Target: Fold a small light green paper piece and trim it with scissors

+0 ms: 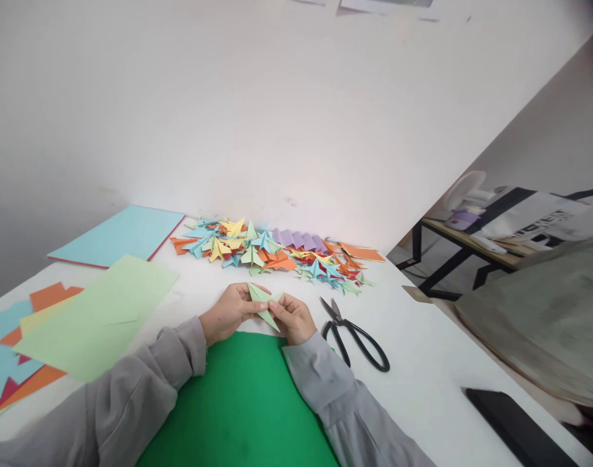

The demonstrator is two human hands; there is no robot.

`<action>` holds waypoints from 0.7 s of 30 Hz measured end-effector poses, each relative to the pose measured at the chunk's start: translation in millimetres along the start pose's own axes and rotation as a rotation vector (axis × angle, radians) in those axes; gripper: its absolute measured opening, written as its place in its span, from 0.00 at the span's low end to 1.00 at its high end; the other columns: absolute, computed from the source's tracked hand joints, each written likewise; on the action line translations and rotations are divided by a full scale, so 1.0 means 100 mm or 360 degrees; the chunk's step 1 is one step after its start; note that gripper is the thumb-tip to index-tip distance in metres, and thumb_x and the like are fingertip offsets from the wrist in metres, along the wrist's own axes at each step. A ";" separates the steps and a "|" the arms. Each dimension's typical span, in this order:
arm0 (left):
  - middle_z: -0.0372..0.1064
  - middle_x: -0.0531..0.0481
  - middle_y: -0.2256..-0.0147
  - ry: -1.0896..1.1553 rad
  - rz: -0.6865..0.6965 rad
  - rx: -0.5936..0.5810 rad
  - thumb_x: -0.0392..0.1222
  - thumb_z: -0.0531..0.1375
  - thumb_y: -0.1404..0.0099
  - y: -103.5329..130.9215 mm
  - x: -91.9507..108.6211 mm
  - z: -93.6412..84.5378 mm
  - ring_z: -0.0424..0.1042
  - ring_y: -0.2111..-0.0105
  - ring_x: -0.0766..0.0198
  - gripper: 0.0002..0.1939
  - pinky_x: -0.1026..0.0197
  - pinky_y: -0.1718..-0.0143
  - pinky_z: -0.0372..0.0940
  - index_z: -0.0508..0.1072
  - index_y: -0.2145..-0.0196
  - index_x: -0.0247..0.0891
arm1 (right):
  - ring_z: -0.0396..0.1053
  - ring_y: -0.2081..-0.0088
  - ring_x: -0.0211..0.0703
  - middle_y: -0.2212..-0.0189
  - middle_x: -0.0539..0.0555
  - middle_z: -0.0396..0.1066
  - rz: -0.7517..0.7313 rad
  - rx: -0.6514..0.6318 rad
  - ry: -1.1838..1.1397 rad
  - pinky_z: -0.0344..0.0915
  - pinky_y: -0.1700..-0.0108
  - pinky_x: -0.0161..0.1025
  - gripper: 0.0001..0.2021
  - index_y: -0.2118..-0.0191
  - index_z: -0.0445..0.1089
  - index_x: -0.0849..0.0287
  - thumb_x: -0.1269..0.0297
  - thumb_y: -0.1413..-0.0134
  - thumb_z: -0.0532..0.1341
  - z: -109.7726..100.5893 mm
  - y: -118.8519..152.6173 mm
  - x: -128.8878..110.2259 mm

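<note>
Left hand (227,315) and right hand (297,319) are pinching 1 folded green paper (259,295) below frame centre, fingertips closing on opposite sides, its long axis slanting down rightward.

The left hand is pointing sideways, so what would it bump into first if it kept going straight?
Besides the folded green paper it is already pinching, the left hand would probably meet the right hand's fingers first, though depth is hard to judge.
</note>
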State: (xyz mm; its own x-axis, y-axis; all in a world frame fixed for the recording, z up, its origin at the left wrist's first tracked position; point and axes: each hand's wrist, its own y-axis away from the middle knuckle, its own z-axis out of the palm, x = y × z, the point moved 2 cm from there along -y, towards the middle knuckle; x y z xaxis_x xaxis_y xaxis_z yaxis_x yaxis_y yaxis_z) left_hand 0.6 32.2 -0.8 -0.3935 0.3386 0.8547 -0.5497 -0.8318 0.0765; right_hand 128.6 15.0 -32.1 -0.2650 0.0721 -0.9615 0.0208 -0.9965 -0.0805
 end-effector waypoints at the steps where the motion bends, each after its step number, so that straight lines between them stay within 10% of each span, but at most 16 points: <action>1: 0.68 0.51 0.78 0.0008 -0.0008 -0.0003 0.32 0.66 0.61 0.00 0.01 0.00 0.68 0.76 0.67 0.16 0.62 0.69 0.62 0.70 0.71 0.30 | 0.54 0.86 0.30 0.89 0.45 0.61 0.0005 -0.0015 -0.0013 0.48 0.82 0.31 0.16 0.84 0.61 0.60 0.55 0.66 0.65 -0.01 0.00 0.00; 21: 0.67 0.50 0.78 0.0014 0.0209 0.0093 0.36 0.63 0.55 -0.02 0.05 0.04 0.67 0.76 0.66 0.08 0.61 0.71 0.63 0.68 0.77 0.30 | 0.58 0.86 0.30 0.85 0.47 0.67 -0.0065 0.0301 0.0135 0.56 0.82 0.30 0.12 0.82 0.66 0.60 0.58 0.64 0.64 0.09 0.08 -0.12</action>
State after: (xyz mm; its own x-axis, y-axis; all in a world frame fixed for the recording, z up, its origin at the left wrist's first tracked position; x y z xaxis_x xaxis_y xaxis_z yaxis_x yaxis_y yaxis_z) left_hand 2.8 33.8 5.2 -0.4658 0.2286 0.8549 -0.4492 -0.8934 -0.0058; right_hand 122.8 5.5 -18.6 -0.1798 0.1079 -0.9778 -0.1717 -0.9822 -0.0768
